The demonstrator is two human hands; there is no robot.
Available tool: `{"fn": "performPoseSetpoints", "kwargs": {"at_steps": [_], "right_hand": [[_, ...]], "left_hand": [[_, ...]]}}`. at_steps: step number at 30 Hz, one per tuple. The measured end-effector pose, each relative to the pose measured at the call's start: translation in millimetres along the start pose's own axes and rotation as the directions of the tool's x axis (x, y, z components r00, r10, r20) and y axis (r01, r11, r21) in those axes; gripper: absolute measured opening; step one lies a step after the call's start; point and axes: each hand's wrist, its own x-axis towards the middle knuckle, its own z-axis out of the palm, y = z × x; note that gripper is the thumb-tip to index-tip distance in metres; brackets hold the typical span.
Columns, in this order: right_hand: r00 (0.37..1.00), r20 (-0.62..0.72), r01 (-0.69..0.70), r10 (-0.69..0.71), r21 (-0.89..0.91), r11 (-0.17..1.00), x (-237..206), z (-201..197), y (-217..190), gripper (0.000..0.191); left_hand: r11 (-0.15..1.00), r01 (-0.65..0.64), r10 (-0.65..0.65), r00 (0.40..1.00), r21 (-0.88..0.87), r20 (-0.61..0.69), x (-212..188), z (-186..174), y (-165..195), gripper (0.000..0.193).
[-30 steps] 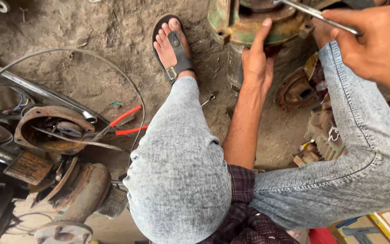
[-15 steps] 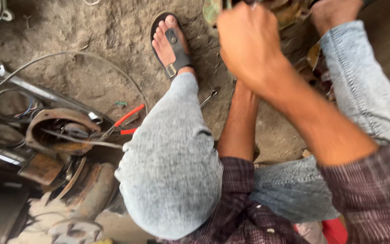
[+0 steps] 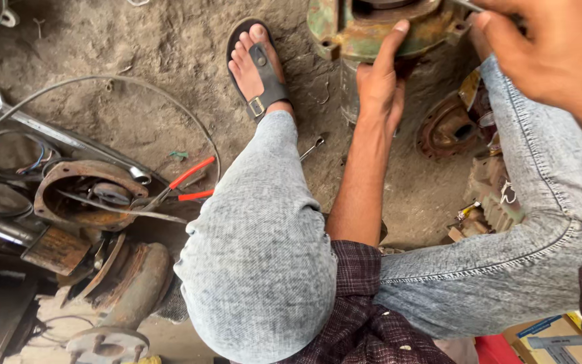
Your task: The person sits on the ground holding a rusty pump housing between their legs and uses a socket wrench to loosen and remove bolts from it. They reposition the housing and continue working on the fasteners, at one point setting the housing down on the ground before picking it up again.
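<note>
My left hand (image 3: 380, 81) reaches down between my knees and grips the lower rim of a rusty green round metal housing (image 3: 345, 30), thumb pointing up against it. My right hand (image 3: 548, 57) is close to the camera at the top right, fingers pinched on a thin metal tool (image 3: 467, 5) whose tip points toward the top of the housing. Most of that tool is hidden by the hand. My sandalled left foot (image 3: 257, 67) stands on the dirt floor just left of the housing.
Red-handled pliers (image 3: 190, 185) lie by my left knee. Rusty round covers (image 3: 85, 192), a long wrench (image 3: 55, 138), wire loops and pipe parts crowd the left. A small spanner (image 3: 311, 147) lies under my forearm. Another rusty flange (image 3: 447, 128) sits right of the housing.
My right hand has swung from in front of the housing out to the top right, still holding the thin tool. The left hand stays on the housing rim.
</note>
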Motion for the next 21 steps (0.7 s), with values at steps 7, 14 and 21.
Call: {"fn": "performPoseSetpoints", "kwargs": {"at_steps": [7, 14, 21], "right_hand": [[0.999, -0.037, 0.025, -0.012, 0.373, 0.928, -22.6, 50.8, 72.8, 0.014], [0.999, -0.046, 0.042, -0.030, 0.289, 0.956, -18.3, 49.6, 65.7, 0.015], [0.998, -0.030, 0.056, -0.060, -0.121, 0.991, -4.8, 2.5, -19.8, 0.018]], "left_hand": [[1.000, 0.013, -0.013, 1.000, 0.004, 0.001, -0.2, -1.5, 2.6, 0.063], [0.998, 0.041, -0.039, 0.999, 0.044, -0.036, 1.5, -1.7, 3.5, 0.062], [0.999, 0.034, -0.033, 0.999, 0.029, -0.014, 6.7, -10.3, -2.2, 0.061]]}}
